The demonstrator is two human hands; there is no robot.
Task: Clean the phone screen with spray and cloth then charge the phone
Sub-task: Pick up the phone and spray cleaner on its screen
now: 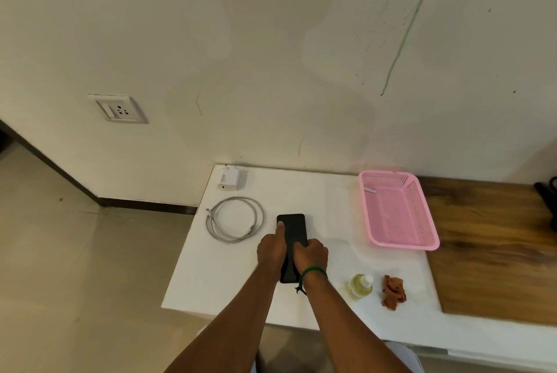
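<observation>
Hands: left hand (270, 252) and right hand (310, 255) are clasping the phone (291, 231) by its long sides.
Phone: lying mid-worktop (211, 267), lengthwise toward the back edge.
Next reach: spray bottle (360, 285) and cloth (393, 292) are sitting front-right, nearer the right hand.

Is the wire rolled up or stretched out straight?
Rolled up. The cable lies in a loose coil on the table, left of the phone, with both ends free.

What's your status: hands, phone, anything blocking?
Left hand on black rectangular phone, one finger straight along its left edge; right hand curled on its right edge. Phone flat on white table. Nothing blocking.
</observation>
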